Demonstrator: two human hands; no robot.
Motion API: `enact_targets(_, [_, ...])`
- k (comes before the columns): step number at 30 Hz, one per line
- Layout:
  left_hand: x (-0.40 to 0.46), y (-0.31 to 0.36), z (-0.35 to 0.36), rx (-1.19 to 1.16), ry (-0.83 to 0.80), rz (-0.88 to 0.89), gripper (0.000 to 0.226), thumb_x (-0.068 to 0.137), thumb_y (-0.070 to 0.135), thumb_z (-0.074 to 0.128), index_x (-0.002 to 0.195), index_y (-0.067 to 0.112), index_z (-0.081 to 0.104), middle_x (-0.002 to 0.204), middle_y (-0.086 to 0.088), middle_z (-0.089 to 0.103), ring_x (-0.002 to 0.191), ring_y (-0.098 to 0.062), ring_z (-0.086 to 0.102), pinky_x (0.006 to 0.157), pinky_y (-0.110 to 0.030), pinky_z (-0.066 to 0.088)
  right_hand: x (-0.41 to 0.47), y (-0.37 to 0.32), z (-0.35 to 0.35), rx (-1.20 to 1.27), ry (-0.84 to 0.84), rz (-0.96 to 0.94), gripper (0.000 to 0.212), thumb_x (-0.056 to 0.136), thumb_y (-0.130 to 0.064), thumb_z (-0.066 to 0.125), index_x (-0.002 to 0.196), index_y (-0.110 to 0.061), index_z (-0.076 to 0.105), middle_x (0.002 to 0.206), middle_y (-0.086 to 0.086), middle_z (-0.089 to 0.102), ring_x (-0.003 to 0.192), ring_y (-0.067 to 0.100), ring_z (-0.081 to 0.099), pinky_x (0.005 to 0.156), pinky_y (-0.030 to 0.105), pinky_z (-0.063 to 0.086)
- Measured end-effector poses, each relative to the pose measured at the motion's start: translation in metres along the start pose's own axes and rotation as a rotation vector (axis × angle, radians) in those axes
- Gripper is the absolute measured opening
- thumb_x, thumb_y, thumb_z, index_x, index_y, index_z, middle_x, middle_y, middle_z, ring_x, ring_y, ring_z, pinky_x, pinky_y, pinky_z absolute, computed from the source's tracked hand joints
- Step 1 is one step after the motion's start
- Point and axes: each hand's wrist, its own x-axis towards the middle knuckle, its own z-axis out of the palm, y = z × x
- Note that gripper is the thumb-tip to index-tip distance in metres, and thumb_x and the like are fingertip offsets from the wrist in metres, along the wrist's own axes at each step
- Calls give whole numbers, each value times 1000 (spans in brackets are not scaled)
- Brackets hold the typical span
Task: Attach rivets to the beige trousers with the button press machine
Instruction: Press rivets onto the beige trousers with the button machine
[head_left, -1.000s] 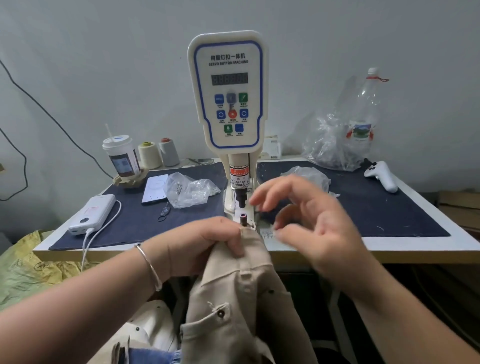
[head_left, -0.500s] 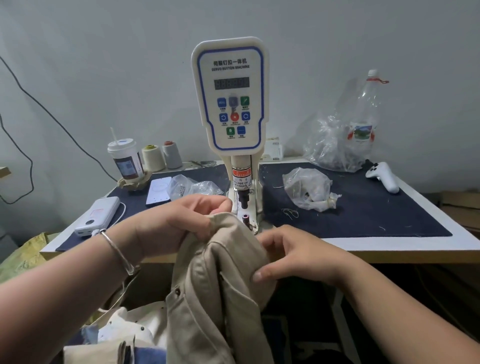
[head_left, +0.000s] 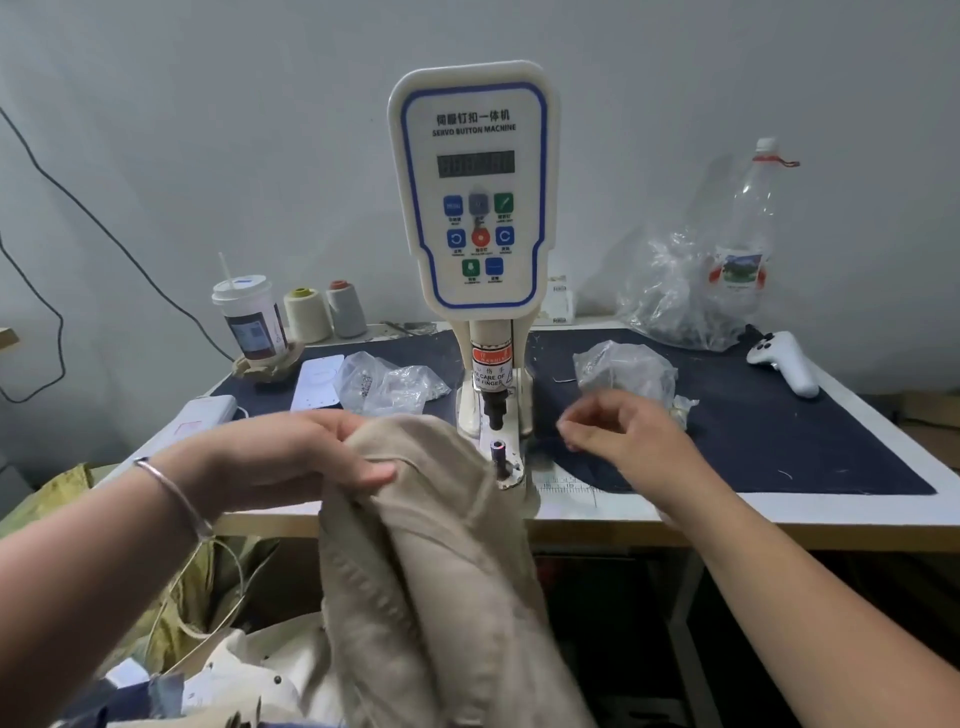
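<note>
Grey wall is seen behind a table (head_left: 857, 512) with a dark mat. Beige trousers (head_left: 441, 545) are gripped by the left hand (head_left: 291, 462) just left of the button press machine (head_left: 475, 208). Right hand (head_left: 623, 436) is held loosely curled, holding nothing

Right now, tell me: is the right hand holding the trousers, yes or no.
No: the right hand hovers over the table beside the machine, clear of the beige trousers.

"SERVO BUTTON MACHINE" on press panel (head_left: 471, 192)
</note>
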Motion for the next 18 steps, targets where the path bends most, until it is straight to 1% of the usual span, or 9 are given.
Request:
enact_targets(2, [-1,-6,-23,-121,68,26,46,53,20,95,85,-3,71,84,-20,69,77,-29,70,72,-37,59,10,26,-21,-107,185,79,11,85,-7,68,77,-15,67,74,-2,66,75,16,60,72,29,46])
enact_targets(4, [7,-15,-40,-186,233,24,52,52,15,94,93,-3,69,86,-22,69,75,-31,70,68,-39,60,19,52,-41,-313,367,152,15,86,-4,64,78,-17,65,82,-1,67,82,19,60,70,28,42])
enact_targets(6, [26,-26,-53,-194,448,29,43,66,8,80,105,-5,65,83,-19,69,69,-26,69,60,-34,59,27,71,-55,-531,474,190,20,89,-3,56,90,-20,67,96,1,69,90,21,60,72,27,41])
enact_targets(7, [35,-30,-57,-192,531,16,38,76,6,71,110,-6,62,84,-19,69,67,-25,68,58,-32,59,32,78,-60,-610,480,181,25,90,-2,52,100,-18,69,103,3,70,95,23,61,73,28,43])
enact_targets(9, [55,-38,-63,-203,594,-55,31,86,16,63,111,-2,63,85,-18,70,67,-25,68,60,-32,58,46,85,-63,-733,419,142,34,91,0,47,116,-13,66,115,7,67,107,27,59,83,34,48])
enact_targets(11, [73,-45,-66,-203,594,-141,39,80,37,70,104,6,66,86,-18,72,69,-27,71,64,-35,57,63,86,-60,-859,296,114,41,90,3,44,123,-13,63,122,8,63,113,29,56,89,37,48])
enact_targets(13, [90,-51,-67,-178,606,-158,52,67,46,76,101,7,67,90,-20,73,73,-28,72,64,-36,57,83,88,-55,-975,169,169,41,87,5,44,117,-13,64,119,9,64,109,32,58,83,34,48])
enact_targets(15, [105,-57,-68,-148,612,-136,62,60,49,77,104,6,68,93,-20,74,77,-28,73,64,-34,57,99,90,-52,-1061,111,297,30,86,3,47,106,-11,65,113,11,64,103,33,60,76,32,46])
enact_targets(18, [121,-66,-71,-120,653,-112,58,63,51,77,102,9,72,91,-16,76,77,-26,74,63,-31,56,118,86,-52,-1106,103,362,23,92,-11,53,111,-15,66,116,10,65,106,31,60,79,32,46])
